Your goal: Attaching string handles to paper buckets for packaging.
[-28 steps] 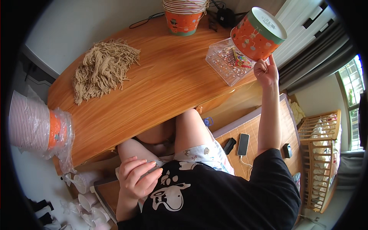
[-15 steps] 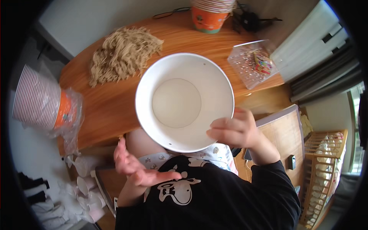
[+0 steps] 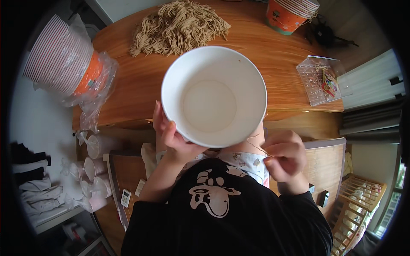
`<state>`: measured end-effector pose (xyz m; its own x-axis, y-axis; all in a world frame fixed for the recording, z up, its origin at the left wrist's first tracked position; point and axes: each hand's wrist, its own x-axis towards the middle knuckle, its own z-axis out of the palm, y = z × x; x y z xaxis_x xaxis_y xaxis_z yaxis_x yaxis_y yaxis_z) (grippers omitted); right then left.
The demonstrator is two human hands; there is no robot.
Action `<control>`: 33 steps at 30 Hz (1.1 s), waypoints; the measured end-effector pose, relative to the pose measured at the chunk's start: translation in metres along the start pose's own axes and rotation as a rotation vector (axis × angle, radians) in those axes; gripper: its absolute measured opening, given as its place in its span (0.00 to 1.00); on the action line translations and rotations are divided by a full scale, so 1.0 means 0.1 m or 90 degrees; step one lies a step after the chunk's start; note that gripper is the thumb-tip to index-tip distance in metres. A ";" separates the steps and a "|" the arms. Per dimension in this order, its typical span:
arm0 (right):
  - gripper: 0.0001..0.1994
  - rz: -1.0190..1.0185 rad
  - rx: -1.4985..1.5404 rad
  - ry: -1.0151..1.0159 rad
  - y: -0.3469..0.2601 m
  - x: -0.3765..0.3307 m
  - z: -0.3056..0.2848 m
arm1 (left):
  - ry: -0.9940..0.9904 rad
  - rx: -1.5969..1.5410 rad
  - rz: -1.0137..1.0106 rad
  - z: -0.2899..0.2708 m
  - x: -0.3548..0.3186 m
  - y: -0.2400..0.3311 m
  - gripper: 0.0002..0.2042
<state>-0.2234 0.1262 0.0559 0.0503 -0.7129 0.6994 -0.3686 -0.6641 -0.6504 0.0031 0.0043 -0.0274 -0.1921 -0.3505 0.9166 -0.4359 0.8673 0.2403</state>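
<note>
A large white paper bucket (image 3: 209,106) is in front of me, its open mouth facing up and nothing seen inside. Two small holes show near its rim, on opposite sides in the views. My left hand (image 3: 176,143) is closed on the bucket's lower left side, fingers on the outer wall. Right of the bucket and apart from it, my right hand (image 3: 287,155) pinches a thin tan string (image 3: 258,147). The string's loose end trails toward the bucket's lower right edge. A heap of tan strings (image 3: 183,27) lies on the wooden table (image 3: 282,70) beyond the bucket.
Stacked orange buckets (image 3: 286,17) stand at the far right of the table. A plastic-wrapped stack of buckets (image 3: 60,57) is at the left. A clear tray (image 3: 314,91) with small bits sits near the right edge. Wrapped white tubs (image 3: 94,147) are lower left.
My left hand, apart from the bucket before, now grips its side. My right hand has left the rim, moved right and down, and shows a string in its pinch. The view has shifted.
</note>
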 end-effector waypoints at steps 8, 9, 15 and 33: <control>0.08 0.277 0.397 0.142 -0.01 -0.13 0.10 | 0.036 -0.027 -0.098 0.27 -0.01 0.06 0.59; 0.08 0.282 0.394 0.143 -0.02 -0.13 0.12 | 0.063 -0.007 -0.130 0.27 -0.03 0.12 0.58; 0.08 0.357 0.563 0.091 -0.05 -0.19 0.28 | -0.036 -0.260 -0.100 0.00 -0.19 0.61 0.34; 0.07 0.226 0.204 -0.003 0.08 -0.52 0.65 | -0.366 -0.811 -0.546 -0.40 -0.58 0.40 0.18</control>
<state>-0.1682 0.1435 -0.0051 -0.0232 -0.9085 0.4173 -0.0596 -0.4154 -0.9077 0.0324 0.0736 -0.0584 -0.6992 -0.6796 0.2221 0.3260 -0.0266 0.9450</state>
